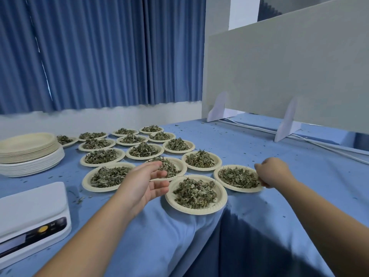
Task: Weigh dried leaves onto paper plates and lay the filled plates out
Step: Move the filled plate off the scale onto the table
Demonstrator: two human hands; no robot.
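Observation:
Several paper plates heaped with dried green leaves lie in rows on the blue tablecloth (259, 140). The nearest filled plate (219, 204) sits at the cloth's front fold. My left hand (145, 182) hovers just left of it, fingers relaxed and spread, holding nothing. To the right lies another filled plate (229, 185). My right hand (272, 171) pinches that plate's right rim with curled fingers. A white digital scale (34, 214) stands at the near left with nothing on its platform.
A tall stack of unused paper plates (28, 152) sits at the far left. A grey divider board (289, 76) on white feet stands along the right back, with a white cable (319, 144) beside it. Leaf crumbs dot the cloth. Blue curtains hang behind.

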